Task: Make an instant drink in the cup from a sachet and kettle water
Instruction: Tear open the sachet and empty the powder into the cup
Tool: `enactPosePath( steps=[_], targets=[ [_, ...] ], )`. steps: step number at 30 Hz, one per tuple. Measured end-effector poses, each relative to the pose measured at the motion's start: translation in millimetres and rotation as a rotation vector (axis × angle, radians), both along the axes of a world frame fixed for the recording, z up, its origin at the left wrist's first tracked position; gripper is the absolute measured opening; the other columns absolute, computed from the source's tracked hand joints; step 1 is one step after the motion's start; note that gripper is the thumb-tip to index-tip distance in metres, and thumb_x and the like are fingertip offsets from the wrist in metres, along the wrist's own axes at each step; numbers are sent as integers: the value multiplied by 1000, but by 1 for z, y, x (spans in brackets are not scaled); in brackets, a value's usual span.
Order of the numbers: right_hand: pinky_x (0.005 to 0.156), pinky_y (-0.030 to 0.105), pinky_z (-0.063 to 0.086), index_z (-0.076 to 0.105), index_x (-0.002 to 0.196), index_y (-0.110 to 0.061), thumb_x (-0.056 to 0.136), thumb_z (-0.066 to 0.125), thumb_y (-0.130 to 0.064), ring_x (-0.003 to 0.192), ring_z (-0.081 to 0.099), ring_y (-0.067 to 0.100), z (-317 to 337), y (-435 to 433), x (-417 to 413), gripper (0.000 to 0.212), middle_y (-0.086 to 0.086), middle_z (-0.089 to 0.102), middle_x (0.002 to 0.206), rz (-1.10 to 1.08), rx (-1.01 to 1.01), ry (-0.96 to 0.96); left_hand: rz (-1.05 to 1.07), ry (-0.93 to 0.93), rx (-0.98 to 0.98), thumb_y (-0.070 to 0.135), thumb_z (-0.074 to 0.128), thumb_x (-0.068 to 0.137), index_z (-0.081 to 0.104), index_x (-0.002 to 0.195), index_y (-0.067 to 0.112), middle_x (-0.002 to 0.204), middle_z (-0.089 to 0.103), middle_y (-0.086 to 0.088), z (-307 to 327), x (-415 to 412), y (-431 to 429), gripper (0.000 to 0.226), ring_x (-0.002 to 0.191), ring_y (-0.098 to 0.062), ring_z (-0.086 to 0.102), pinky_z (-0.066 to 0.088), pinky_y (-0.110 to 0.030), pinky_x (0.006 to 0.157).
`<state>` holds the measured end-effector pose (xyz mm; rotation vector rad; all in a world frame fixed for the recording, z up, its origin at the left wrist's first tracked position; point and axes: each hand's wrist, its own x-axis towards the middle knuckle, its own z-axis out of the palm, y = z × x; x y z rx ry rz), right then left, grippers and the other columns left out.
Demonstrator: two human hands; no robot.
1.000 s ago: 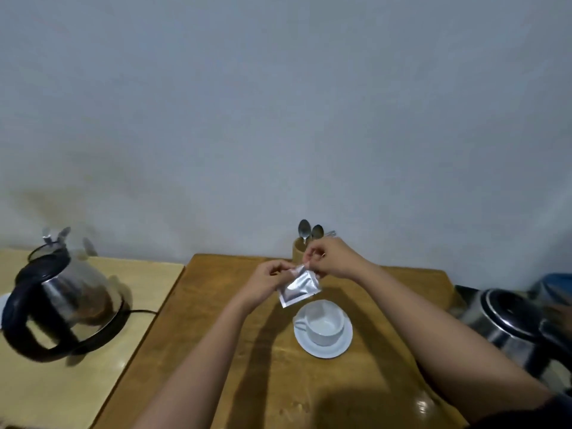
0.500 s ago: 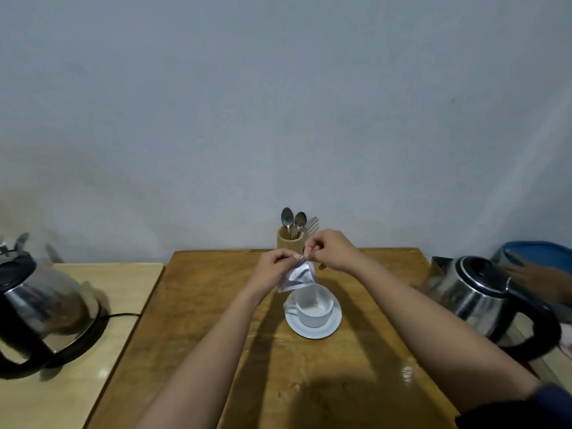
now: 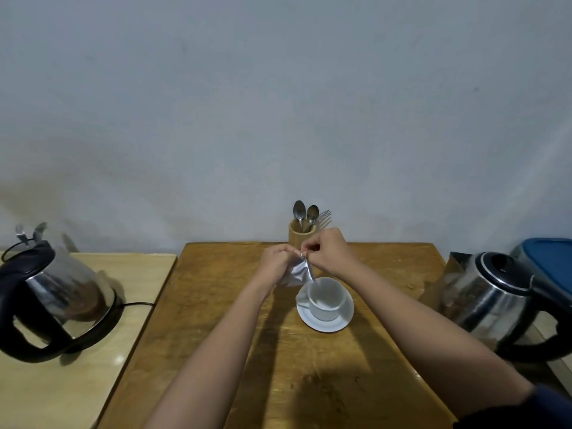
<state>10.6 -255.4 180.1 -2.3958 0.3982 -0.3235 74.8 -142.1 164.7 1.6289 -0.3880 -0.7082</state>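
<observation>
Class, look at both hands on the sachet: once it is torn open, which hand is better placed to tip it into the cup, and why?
Probably the right hand: it sits almost directly above the cup, while the left hand grips the sachet off to the cup's side.

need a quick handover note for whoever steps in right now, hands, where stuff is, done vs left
Left hand and right hand both pinch the top edge of the silver sachet, held just above the rim of the white cup.
The cup sits on its saucer on the wooden table and looks empty.
One kettle is at the right, another kettle at the left; spoons stand in the holder behind.
Done: sachet picked up; whether it is torn, I cannot tell.
Left: pour powder, add water, probably stir.
</observation>
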Motion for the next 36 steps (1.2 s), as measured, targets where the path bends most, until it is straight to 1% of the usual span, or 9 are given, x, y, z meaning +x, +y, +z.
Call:
enactPosePath(
  steps=[1, 6, 10, 14, 22, 26, 30, 34, 36],
  targets=[
    [52, 21, 33, 71, 66, 1, 74, 57, 2, 58, 45, 18, -1, 1, 1, 16, 14, 56, 57, 18, -32, -9, -1, 9, 4, -3, 48, 85, 56, 71, 6, 63, 53, -6, 0, 1, 1, 19, 36, -1, 50, 35, -7, 31],
    [56, 32, 37, 73, 71, -9, 68, 43, -14, 65, 48, 27, -6, 11, 5, 31, 13, 61, 60, 213, -307, -104, 71, 15, 30, -5, 49, 81, 54, 58, 14, 63, 55, -4, -8, 14, 3, 30, 60, -12, 49, 39, -7, 39],
    [60, 32, 44, 74, 88, -8, 70, 56, -3, 73, 54, 27, -7, 16, 5, 27, 11, 66, 72, 284, -444, -155, 105, 13, 33, -4, 49, 80, 54, 57, 15, 63, 57, -3, -10, 21, 10, 30, 60, -11, 51, 42, -11, 44],
    [56, 33, 48, 72, 80, -6, 70, 60, 1, 74, 52, 24, -8, 22, 7, 17, 8, 64, 73, 419, -514, -193, 201, 43, 36, 1, 51, 82, 58, 63, 14, 65, 58, -3, -16, 32, 17, 24, 62, -13, 52, 42, -22, 54],
    [50, 35, 50, 68, 89, -12, 76, 63, -4, 77, 49, 18, -16, 31, 12, 15, 3, 63, 79, 556, -577, -242, 411, 84, -38, 4, 52, 80, 54, 53, 14, 43, 55, -1, -32, 51, 34, 29, 43, -17, 47, 36, -18, 40],
    [59, 34, 50, 68, 91, -12, 74, 64, -4, 75, 56, 22, -14, 36, 19, 19, 2, 67, 83, 593, -697, -345, 464, 91, -99, 5, 50, 82, 54, 59, 12, 49, 50, -5, -35, 54, 38, 25, 43, -18, 43, 30, -12, 30],
    [63, 32, 46, 67, 92, -14, 77, 61, -6, 75, 60, 21, -14, 42, 21, 18, -1, 69, 86, 572, -769, -469, 480, 92, -210, 3, 46, 87, 48, 52, 12, 33, 46, 6, -35, 60, 44, 36, 32, -10, 39, 27, -12, 30],
    [66, 30, 45, 66, 92, -10, 75, 66, 0, 80, 55, 16, -14, 43, 22, 20, 4, 69, 89, 528, -645, -559, 548, 126, -247, 5, 47, 90, 51, 62, 15, 60, 52, 0, -40, 68, 60, 30, 54, -12, 48, 37, -19, 40],
    [68, 29, 46, 65, 92, -7, 78, 63, 1, 82, 53, 14, -12, 43, 23, 15, 6, 69, 90, 528, -589, -536, 597, 145, -262, 7, 48, 90, 52, 67, 17, 68, 53, -1, -44, 74, 69, 26, 62, -12, 48, 41, -14, 41]
  ],
)
